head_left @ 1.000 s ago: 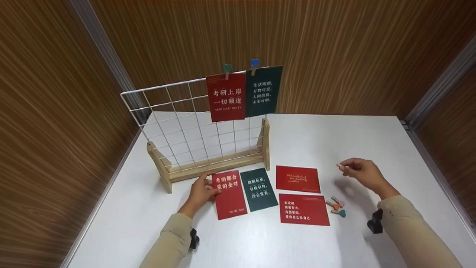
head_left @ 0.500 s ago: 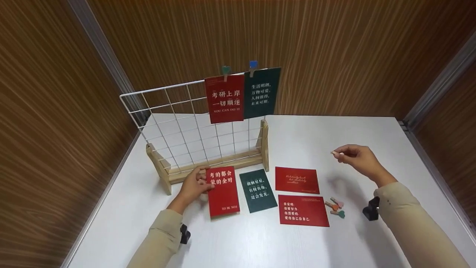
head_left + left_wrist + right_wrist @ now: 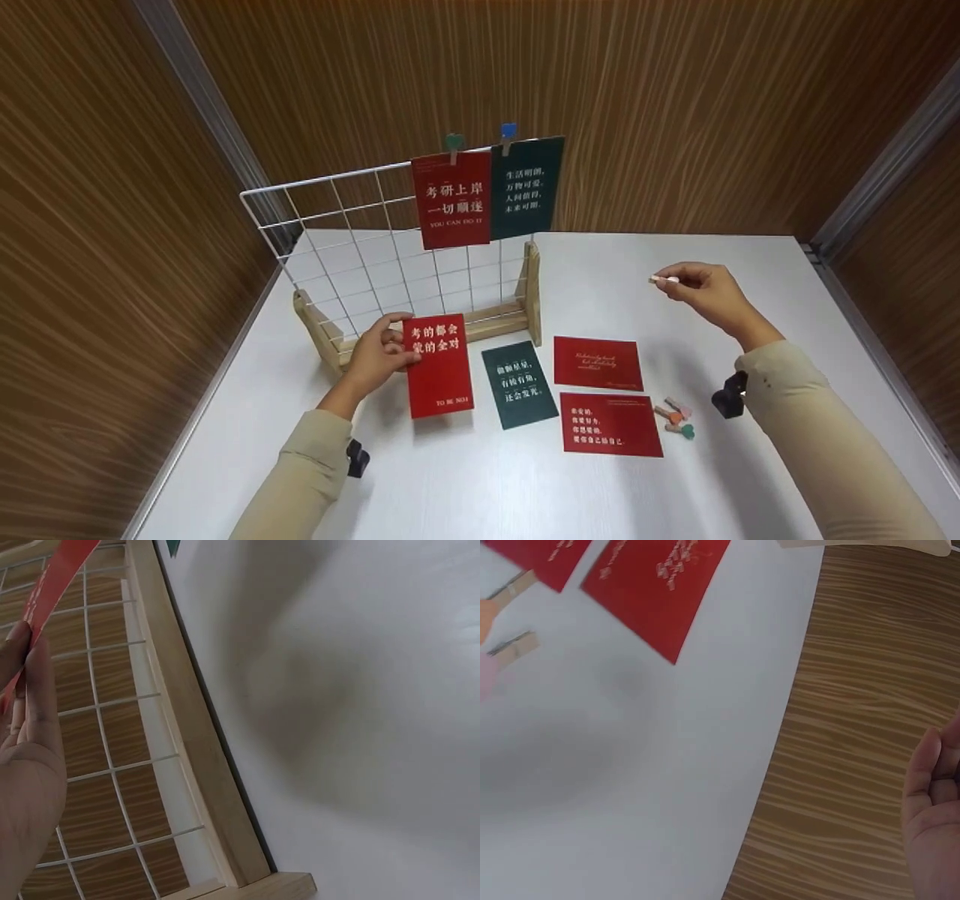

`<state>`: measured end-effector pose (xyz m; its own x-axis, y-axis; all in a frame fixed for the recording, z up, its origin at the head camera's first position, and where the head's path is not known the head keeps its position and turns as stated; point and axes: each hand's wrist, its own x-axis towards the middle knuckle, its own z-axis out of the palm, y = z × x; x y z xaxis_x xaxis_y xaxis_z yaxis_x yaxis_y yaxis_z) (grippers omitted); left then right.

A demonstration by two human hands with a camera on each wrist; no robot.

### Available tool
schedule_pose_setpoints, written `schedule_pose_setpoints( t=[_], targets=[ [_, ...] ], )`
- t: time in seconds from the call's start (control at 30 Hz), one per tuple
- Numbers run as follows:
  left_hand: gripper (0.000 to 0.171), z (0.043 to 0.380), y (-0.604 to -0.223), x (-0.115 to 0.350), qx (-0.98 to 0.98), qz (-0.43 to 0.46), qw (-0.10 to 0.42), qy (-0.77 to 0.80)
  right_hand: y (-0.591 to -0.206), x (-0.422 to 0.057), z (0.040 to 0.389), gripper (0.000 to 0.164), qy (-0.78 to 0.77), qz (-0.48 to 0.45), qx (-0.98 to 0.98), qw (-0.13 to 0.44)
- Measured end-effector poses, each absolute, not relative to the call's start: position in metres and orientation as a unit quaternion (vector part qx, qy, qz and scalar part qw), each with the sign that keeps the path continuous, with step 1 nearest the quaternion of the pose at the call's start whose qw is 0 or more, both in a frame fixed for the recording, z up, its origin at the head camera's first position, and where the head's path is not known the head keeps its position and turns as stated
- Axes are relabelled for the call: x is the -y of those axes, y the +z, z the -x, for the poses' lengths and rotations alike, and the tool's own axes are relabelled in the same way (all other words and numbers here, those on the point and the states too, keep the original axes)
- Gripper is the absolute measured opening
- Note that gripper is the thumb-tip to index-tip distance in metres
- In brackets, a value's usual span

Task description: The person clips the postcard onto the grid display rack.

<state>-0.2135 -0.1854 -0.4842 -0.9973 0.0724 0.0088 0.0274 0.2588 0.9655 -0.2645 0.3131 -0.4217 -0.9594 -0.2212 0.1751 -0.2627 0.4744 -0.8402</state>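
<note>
Compared with a second ago, the rectangular red card with white lettering [image 3: 439, 379] is lifted off the white tabletop [image 3: 480, 495] and held just in front of the wooden-footed white wire grid rack [image 3: 330, 217], its left edge pinched between thumb and fingers of the left hand [image 3: 375, 354]. A small pale clip [image 3: 664, 280] is pinched, higher now, in the right hand [image 3: 709, 292], so both pieces seem to be readied for use together. The card is seen face-on from the head, portrait-wise, and appears thin and slightly bowed from the left wrist.
</note>
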Motion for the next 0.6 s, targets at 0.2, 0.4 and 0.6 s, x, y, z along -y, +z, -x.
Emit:
schedule_pose_setpoints(
  t=[0.2, 0.4, 0.6],
  targets=[
    [0.068, 0.213, -0.47, 0.192, -0.8, -0.03, 0.016, 0.599, -0.407, -0.3, 0.271, 0.03, 0.486, -0.164, 0.858, 0.036],
    [0.067, 0.211, -0.455, 0.198, -0.804, -0.032, 0.01, 0.593, -0.391, -0.288, 0.276, 0.029, 0.473, -0.188, 0.859, 0.048],
    [0.068, 0.21, -0.439, 0.202, -0.818, -0.037, -0.008, 0.574, -0.374, -0.275, 0.282, 0.026, 0.486, -0.215, 0.845, 0.053]
  ],
)
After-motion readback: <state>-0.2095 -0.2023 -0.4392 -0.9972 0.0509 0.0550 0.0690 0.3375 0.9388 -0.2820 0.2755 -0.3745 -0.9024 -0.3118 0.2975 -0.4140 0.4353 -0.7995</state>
